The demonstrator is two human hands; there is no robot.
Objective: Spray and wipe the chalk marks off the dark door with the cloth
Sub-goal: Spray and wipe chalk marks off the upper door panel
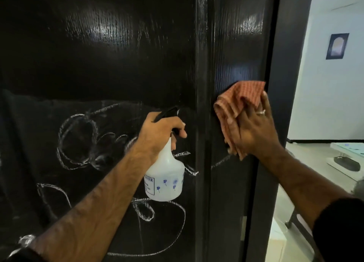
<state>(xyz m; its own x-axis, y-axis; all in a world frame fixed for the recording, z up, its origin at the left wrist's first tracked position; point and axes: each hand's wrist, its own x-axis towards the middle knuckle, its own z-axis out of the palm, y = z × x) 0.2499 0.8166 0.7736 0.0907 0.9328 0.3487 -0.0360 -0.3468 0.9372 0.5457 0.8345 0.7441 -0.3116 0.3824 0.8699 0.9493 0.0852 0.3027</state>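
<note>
Cloth (239,104) pinned flat on the door's (118,55) right stile under the right hand (254,131), fingers spread; left hand (159,131) clamped round the sprayer (166,179). Chalk (78,141) remains left and low; dry wiping may just smear it.

Beyond a dark doorway frame (283,84), a bright room opens at right, its plain white wall (325,96) evenly lit. A small dark-framed picture with a pale arched motif (337,46) hangs on that wall, well above a thin dark skirting strip (325,141) that runs along its base. Pale tiled flooring (279,240) stretches toward the viewer. A low white table with a glossy top (348,159) stands near the wall at far right, a flat black oval object (347,163) lying on it. Closer in, dark slanted legs of another piece of furniture (301,230) cross the floor, its upper part out of view.
</note>
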